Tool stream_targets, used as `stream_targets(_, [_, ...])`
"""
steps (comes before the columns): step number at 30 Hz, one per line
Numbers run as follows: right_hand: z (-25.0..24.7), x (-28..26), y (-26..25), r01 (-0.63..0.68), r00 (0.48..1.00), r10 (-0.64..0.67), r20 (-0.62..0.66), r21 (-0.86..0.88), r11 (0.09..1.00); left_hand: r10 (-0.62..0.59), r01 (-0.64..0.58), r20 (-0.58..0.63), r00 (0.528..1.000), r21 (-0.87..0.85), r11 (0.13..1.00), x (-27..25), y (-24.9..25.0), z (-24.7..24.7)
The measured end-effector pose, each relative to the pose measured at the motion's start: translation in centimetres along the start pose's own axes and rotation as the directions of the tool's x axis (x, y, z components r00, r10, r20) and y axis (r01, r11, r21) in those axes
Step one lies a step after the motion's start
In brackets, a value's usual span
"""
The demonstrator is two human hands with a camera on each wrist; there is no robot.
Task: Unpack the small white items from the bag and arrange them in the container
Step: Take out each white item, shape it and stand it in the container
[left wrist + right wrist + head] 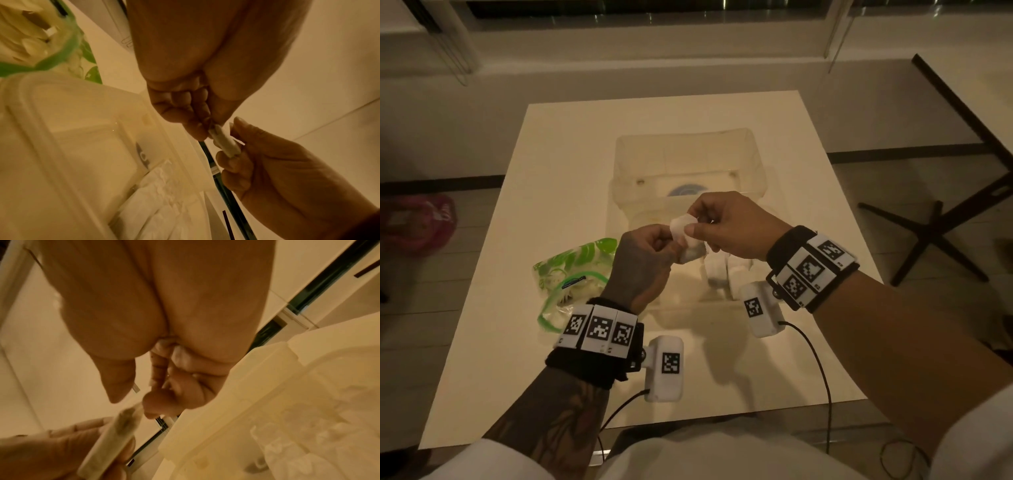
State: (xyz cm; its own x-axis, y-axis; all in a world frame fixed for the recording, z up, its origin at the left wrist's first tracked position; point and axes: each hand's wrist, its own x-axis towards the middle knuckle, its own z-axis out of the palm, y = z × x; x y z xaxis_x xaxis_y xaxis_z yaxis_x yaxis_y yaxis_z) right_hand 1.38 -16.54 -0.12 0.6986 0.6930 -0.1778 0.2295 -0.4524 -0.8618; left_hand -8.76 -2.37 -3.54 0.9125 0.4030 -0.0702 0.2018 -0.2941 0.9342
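Note:
Both hands hold one small white packet (683, 233) just above the clear container (753, 161) in the middle of the table. My left hand (671, 245) pinches its lower end, and my right hand (695, 224) pinches its upper end between thumb and fingers. In the left wrist view the packet (225, 143) spans between the left fingertips (203, 129) and the right hand (267, 170). The right wrist view shows the packet (115, 434) edge-on below the right hand (144, 404). Several white packets (726, 274) stand in the container's near part. The green-printed zip bag (571, 270) lies open to the left.
The container's lid (688, 150) is folded back at the far side. The white table (558, 164) has bare surface left and far of the container. A pink bag (417, 222) lies on the floor at left, and a dark table base (928, 233) stands at right.

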Motion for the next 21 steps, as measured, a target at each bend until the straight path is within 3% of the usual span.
stream_targets(5, [-0.5,-0.2,0.1,0.039,0.999,-0.040,-0.029,-0.032,0.999,0.038,-0.042,0.100,0.994,0.041,0.998,0.1,0.5,0.3])
stream_targets(13, [-0.9,-0.3,0.4,0.035,0.995,-0.035,-0.092,0.005,0.999,-0.061,0.052,-0.045,0.997,-0.177,0.983,-1.2,0.7,1.8])
stream_targets(21, [-0.8,-0.2,0.5,0.023,0.992,-0.018,-0.128,0.037,0.999,-0.025,0.015,-0.086,0.996,-0.118,0.993,-1.5,0.0,2.4])
